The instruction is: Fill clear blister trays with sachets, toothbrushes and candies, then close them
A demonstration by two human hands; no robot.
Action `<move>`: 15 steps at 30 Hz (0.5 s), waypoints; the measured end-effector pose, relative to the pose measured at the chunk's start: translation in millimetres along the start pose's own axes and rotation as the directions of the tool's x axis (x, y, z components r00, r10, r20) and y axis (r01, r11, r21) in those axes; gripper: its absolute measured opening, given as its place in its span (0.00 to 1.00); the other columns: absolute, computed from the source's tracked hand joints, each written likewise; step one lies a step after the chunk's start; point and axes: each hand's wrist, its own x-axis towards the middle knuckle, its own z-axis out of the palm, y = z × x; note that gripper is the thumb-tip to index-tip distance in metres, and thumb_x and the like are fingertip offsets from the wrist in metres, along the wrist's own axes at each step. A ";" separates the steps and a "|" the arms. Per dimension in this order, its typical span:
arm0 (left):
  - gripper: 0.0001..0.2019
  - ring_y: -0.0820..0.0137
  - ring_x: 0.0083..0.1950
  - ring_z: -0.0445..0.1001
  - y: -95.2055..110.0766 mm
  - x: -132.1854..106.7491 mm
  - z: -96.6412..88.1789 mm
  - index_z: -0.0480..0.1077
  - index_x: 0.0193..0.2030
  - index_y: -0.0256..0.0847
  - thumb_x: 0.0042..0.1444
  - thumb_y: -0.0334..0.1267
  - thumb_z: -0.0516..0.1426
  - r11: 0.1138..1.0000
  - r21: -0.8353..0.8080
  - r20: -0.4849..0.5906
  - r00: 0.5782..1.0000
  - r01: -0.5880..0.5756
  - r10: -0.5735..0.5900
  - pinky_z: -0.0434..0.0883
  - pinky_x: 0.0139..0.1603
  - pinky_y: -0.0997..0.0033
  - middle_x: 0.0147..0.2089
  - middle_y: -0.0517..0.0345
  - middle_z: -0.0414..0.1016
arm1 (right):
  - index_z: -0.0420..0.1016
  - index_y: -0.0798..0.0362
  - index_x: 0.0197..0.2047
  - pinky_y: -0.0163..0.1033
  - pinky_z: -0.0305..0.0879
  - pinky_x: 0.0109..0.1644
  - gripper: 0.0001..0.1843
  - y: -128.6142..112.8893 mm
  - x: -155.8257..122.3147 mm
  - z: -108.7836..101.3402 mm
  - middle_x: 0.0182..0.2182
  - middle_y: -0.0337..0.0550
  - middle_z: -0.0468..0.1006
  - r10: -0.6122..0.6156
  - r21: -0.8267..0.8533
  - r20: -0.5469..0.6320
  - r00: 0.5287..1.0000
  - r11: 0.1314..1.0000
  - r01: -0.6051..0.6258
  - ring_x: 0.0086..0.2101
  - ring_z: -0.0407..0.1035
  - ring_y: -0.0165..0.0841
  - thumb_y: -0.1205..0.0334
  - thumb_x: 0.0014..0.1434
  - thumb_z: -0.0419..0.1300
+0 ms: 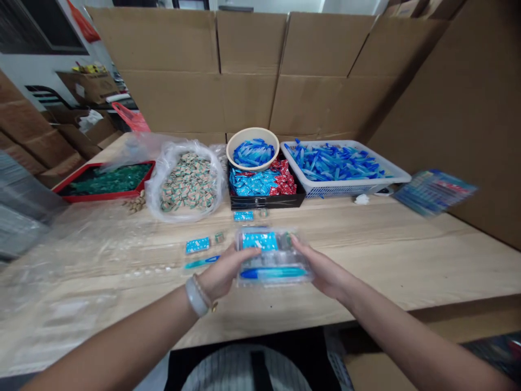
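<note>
- Head view: clear box [273, 256] gripped from both sides over the wooden table [391, 255], lying level, with contact between box and table impossible to tell.
- Left hand [226, 270] at the box's left edge, with fingers [248, 252] pressed together and lying across the lid; thumb hidden.
- Right hand [321, 270] at the box's right edge, with fingers [299, 244] pressed together and curled over the corner; thumb hidden.
- Inside the box: blue packet [259, 241], blue toothbrush [272, 273], and a small green piece [287, 240] partly behind the right fingers.
- Best handling, as a judgement: even pressure from both sides and the box kept flat, so that nothing inside slides out of place.
- Just left of the box: loose packet [197, 245], small wrapped piece [220, 237], and loose toothbrush [202, 263].
- Just beyond the box: second packet [243, 216] and second wrapped piece [264, 213].
- Farther beyond the box: black tray [266, 202] of blue and red sachets [260, 182], beige bowl [252, 132] of toothbrushes [253, 153], and white basket [345, 187] of toothbrushes [337, 162].
- Well left of the box: plastic bag [183, 213] of wrapped pieces [188, 182], and red tray [103, 196] of green pieces [108, 179].
</note>
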 end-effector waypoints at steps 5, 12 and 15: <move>0.19 0.60 0.45 0.70 7.5 43.8 -23.3 0.68 0.44 0.38 0.44 0.43 0.58 0.972 0.030 -0.081 0.970 0.234 -0.231 0.67 0.44 0.62 0.40 0.52 0.75 | 0.62 0.46 0.50 0.46 0.63 0.44 0.28 -14.2 46.8 -1.1 0.43 0.43 0.73 0.124 -0.058 0.073 0.990 0.991 -0.120 0.40 0.69 0.36 0.40 0.50 0.51; 0.20 0.62 0.42 0.72 19.1 58.7 -36.0 0.67 0.45 0.38 0.44 0.43 0.58 0.938 -0.046 0.027 0.939 0.345 -0.344 0.67 0.44 0.62 0.39 0.53 0.75 | 0.60 0.44 0.52 0.45 0.62 0.45 0.29 -19.9 65.6 1.4 0.44 0.43 0.73 0.142 -0.008 0.104 0.984 0.990 -0.141 0.39 0.69 0.36 0.40 0.50 0.51; 0.20 0.63 0.42 0.72 17.4 53.4 -39.4 0.67 0.45 0.39 0.45 0.44 0.58 0.927 -0.096 0.105 0.930 0.362 -0.353 0.67 0.45 0.62 0.40 0.53 0.75 | 0.58 0.43 0.54 0.45 0.59 0.48 0.30 -14.0 61.8 -0.7 0.46 0.42 0.71 0.190 0.008 0.111 0.975 0.981 -0.192 0.42 0.68 0.36 0.39 0.50 0.50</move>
